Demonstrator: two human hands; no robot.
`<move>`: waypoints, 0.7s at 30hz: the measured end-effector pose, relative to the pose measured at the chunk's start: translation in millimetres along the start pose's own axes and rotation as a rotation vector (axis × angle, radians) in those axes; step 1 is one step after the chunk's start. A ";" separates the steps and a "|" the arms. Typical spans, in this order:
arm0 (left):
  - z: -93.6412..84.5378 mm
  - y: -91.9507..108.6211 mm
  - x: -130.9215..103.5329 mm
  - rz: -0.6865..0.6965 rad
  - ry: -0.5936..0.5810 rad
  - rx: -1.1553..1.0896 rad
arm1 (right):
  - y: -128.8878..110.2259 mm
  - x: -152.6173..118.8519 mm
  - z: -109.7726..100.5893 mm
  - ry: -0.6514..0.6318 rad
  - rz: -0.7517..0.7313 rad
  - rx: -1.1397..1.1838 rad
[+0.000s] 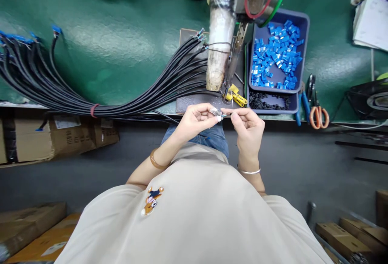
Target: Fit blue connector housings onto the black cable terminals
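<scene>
At the bench's front edge, my left hand (pixel 198 120) is closed in a pinch around a cable end with thin coloured wires (pixel 223 116). My right hand (pixel 248 128) pinches close beside those wires; whatever sits between its fingertips is too small to make out. Just beyond the hands hang a white-wrapped tube (pixel 218 50) and a narrow metal arm. A yellow tool (pixel 238 96) lies under them on a dark mat. To the left runs a bundle of black cables (pixel 145 100), tied with a red band (pixel 94 110), with blue connectors (pixel 56 30) on its far-left ends.
Right of the tube, a grey tray (pixel 306 50) holds blue parts, and a lower tray (pixel 292 104) holds small black parts. Blue-handled pliers (pixel 298 108) and orange-handled scissors (pixel 319 116) lie beside them. Papers (pixel 371 22) and a fan (pixel 371 100) are farther right. Cardboard boxes (pixel 72 135) stand below left.
</scene>
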State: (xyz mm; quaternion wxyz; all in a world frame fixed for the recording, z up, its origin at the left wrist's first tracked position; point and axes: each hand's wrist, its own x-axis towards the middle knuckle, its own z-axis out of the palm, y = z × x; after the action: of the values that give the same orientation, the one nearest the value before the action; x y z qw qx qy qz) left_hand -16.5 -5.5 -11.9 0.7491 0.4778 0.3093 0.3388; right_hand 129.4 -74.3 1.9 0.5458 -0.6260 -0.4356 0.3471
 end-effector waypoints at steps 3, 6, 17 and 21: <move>3.1 0.5 -2.9 -0.014 0.012 0.044 | 1.3 0.1 -1.1 -0.054 -0.004 0.003; 6.3 0.6 -5.8 0.007 0.083 0.073 | -1.3 0.8 -3.9 0.065 -0.048 -0.072; 10.5 1.8 2.8 0.088 0.125 0.027 | -7.6 9.3 -6.6 0.065 -0.104 -0.236; 10.0 -1.1 3.0 0.120 0.111 0.038 | -8.9 7.7 -3.4 0.046 -0.083 -0.256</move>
State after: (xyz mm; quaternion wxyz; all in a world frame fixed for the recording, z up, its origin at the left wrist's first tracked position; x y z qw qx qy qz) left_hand -6.6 -8.5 -9.8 0.6998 0.4903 0.3275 0.4032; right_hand 133.9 -68.2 11.5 0.4851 -0.6797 -0.4894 0.2513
